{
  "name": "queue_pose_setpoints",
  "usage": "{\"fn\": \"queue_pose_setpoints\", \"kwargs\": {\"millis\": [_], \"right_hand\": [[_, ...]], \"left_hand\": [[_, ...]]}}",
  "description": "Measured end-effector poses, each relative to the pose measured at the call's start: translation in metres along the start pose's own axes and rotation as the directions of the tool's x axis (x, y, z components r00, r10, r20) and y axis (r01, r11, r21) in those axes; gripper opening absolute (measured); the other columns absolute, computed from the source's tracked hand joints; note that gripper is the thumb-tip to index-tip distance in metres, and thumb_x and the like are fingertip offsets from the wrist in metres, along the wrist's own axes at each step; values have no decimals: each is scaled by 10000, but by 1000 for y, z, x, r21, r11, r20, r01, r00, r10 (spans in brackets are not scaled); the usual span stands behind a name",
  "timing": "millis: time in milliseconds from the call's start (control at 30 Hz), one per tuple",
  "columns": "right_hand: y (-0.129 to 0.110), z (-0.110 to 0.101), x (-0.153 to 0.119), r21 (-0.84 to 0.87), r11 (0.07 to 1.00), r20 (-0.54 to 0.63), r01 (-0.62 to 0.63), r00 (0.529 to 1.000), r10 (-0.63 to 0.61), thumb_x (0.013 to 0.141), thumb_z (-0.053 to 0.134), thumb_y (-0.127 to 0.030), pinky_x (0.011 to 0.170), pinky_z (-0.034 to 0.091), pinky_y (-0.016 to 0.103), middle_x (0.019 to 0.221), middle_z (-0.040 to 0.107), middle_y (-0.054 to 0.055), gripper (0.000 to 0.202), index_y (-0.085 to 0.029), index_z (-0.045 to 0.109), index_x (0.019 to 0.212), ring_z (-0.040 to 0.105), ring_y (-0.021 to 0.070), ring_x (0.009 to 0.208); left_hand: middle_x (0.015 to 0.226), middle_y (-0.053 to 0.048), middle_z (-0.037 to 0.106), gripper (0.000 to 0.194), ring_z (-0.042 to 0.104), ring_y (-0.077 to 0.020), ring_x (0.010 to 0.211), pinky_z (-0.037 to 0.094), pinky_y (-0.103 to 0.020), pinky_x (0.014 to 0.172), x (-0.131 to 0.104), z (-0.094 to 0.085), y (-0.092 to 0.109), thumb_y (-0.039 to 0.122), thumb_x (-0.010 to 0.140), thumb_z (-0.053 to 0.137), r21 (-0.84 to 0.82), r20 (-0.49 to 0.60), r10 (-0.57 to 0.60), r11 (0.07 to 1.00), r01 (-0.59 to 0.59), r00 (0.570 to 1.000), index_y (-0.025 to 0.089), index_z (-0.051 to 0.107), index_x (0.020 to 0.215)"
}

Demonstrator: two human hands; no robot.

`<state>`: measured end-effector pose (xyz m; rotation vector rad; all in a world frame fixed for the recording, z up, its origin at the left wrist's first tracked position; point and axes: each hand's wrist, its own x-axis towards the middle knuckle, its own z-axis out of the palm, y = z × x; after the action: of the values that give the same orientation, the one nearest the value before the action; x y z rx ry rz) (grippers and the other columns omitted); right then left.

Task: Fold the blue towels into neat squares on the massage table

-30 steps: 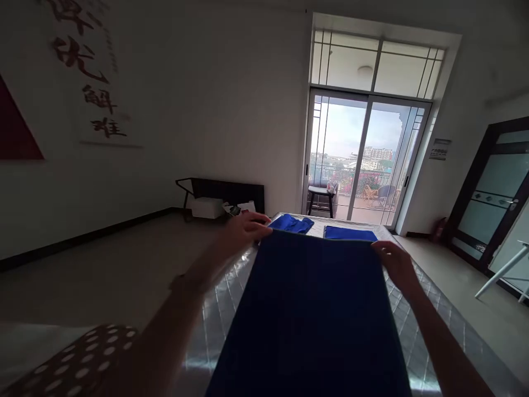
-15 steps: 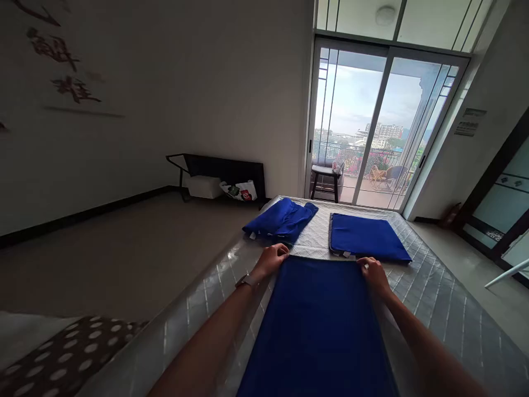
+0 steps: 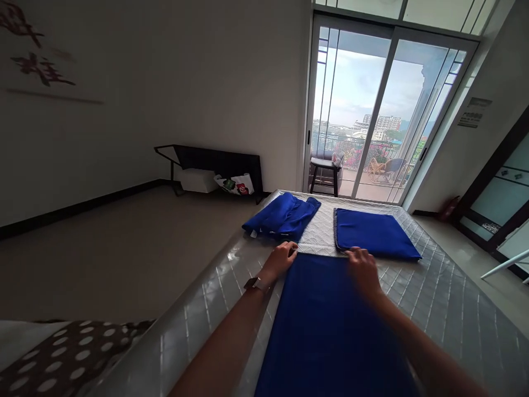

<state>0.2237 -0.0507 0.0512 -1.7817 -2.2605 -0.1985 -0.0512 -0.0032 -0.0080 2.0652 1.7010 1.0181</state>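
Observation:
A long dark blue cloth [image 3: 330, 325] lies flat along the mattress [image 3: 223, 309], running towards me. At its far left corner my left hand [image 3: 283, 258], with a watch [image 3: 253, 283] on the wrist, is closed in a pinch on the edge. My right hand [image 3: 364, 271] is slightly blurred, its fingers curled over the far right corner, which it hides. Just beyond my left hand sits a rumpled folded blue cloth [image 3: 283, 215] with a small white tag. Beyond my right hand rests a flat folded blue cloth [image 3: 376, 234] with a grey edge.
A black bench-like frame [image 3: 219, 160] stands by the wall, with a white box [image 3: 197, 180] and a printed bag [image 3: 235, 184] under it. Sliding glass doors [image 3: 390, 110] are behind the mattress. Brown polka-dot fabric [image 3: 78, 353] lies at the lower left.
My right hand has moved left over the cloth's corner, its fingers now more curled. My left hand has shifted slightly right with the cloth's edge. The camera view has tilted a little.

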Motion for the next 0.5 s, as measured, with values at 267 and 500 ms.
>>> {"fn": "queue_pose_setpoints", "kwargs": {"millis": [267,500], "right_hand": [[-119,46,15,259,959,190,118,967,-171,995,346,-390,1230,200,415,1609,335,141,635,-64,368,1539,262,248,1515],[-91,43,9,252,967,280,41,953,-113,985,328,-543,1251,120,426,1643,217,141,753,-86,271,1581,193,249,1535]], "left_hand": [[983,-76,728,166,692,-233,953,530,-355,915,2,7,-8,197,885,568,66,-24,29,997,-28,999,207,702,984],[968,-78,724,147,685,-237,950,522,-348,897,1,7,-7,215,896,573,70,-22,34,997,-33,999,209,717,922]]}}
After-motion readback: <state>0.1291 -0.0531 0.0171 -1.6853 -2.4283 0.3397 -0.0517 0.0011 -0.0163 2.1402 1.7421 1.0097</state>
